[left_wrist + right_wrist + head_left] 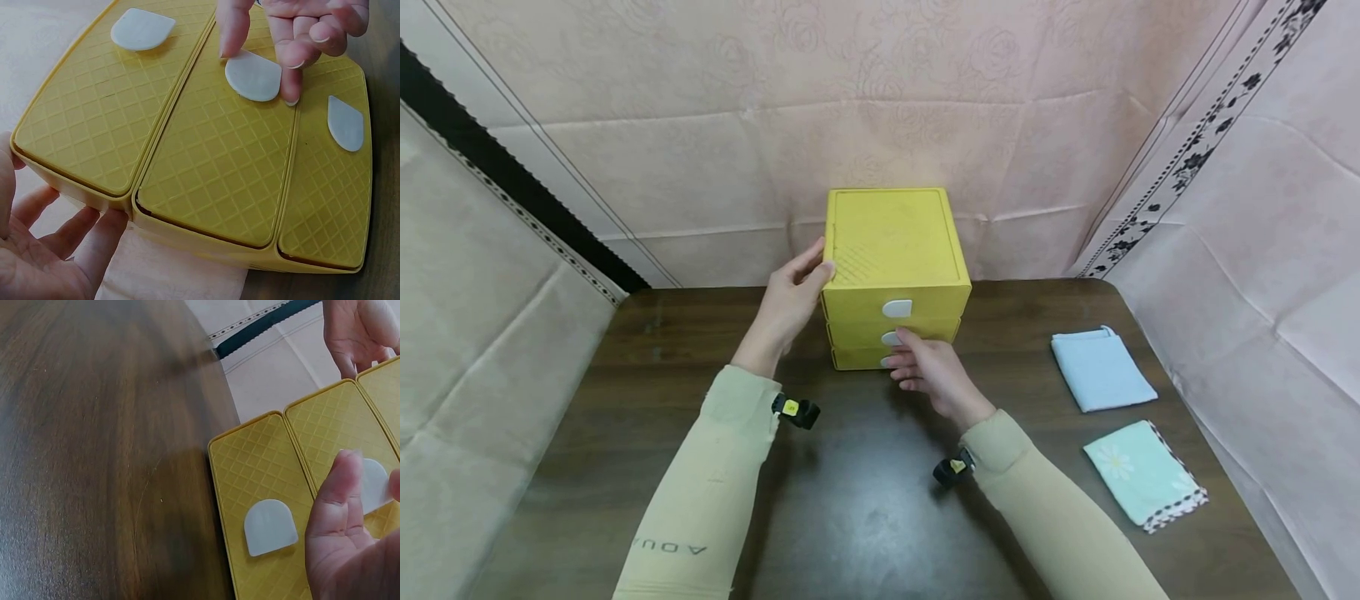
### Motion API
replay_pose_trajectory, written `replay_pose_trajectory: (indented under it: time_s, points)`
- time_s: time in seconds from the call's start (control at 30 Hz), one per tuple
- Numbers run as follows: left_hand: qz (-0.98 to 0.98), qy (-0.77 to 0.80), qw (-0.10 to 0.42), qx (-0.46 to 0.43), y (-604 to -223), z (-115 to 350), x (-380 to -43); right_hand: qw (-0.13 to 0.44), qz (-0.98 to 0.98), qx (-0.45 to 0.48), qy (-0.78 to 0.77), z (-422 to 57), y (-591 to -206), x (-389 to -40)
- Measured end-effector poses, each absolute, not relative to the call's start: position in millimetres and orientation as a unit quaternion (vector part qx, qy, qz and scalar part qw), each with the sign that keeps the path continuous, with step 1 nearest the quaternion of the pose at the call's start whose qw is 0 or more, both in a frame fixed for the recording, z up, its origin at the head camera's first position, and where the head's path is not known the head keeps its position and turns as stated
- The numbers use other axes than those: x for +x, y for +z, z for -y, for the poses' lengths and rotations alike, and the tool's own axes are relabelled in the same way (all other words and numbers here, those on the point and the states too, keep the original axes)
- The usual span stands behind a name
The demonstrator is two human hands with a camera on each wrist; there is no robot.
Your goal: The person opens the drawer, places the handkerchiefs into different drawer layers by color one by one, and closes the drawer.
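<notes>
Drawer box left of cloths

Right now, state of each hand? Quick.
Left hand: open, resting against the left side of the yellow, box-shaped plastic drawer unit.
Right hand: closed, pinching the middle rounded white pull tab on its front.

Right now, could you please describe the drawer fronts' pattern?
The drawer fronts are crosshatched, clearest in the left wrist view.

Left fingers and right fingers touch yellow drawers
</notes>
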State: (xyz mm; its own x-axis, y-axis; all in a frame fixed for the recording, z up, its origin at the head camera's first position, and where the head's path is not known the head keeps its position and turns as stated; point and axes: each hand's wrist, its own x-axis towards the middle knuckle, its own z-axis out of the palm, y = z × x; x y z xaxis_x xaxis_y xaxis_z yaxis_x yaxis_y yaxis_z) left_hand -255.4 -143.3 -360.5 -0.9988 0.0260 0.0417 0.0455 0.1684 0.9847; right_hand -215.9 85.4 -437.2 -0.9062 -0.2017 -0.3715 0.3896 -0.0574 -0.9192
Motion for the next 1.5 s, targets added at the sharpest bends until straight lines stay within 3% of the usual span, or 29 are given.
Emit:
replay_pose_trajectory:
  time_s: [1.5]
  points:
    - [0.767, -0.642, -0.003, -0.019, -359.3, 143.3, -256.4, 0.163, -0.697, 0.102, -0.691, -77.9, -437.9, -208.7]
